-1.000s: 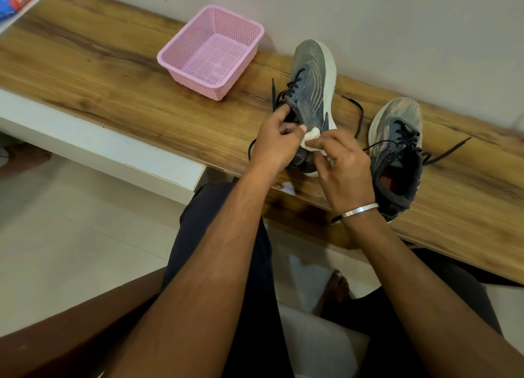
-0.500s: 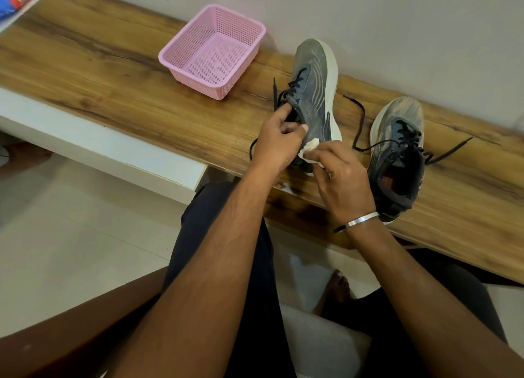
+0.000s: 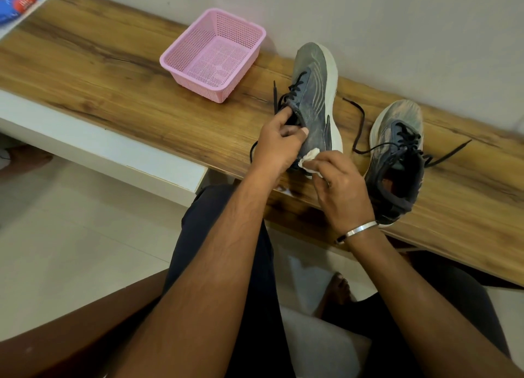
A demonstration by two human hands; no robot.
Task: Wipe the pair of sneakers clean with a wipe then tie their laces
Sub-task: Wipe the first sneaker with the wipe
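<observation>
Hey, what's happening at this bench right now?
A seated person is cleaning a pair of sneakers. The left hand grips one grey sneaker at its collar, tilted on the wooden bench, while the right hand rubs a white wipe against its side. The second sneaker waits alongside, laces untied.

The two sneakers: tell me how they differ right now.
The left sneaker is gripped by the left hand and tipped on its side; the right sneaker sits untouched on its sole. The right hand holds the wipe against the left sneaker only. Both are grey, laces untied.
</observation>
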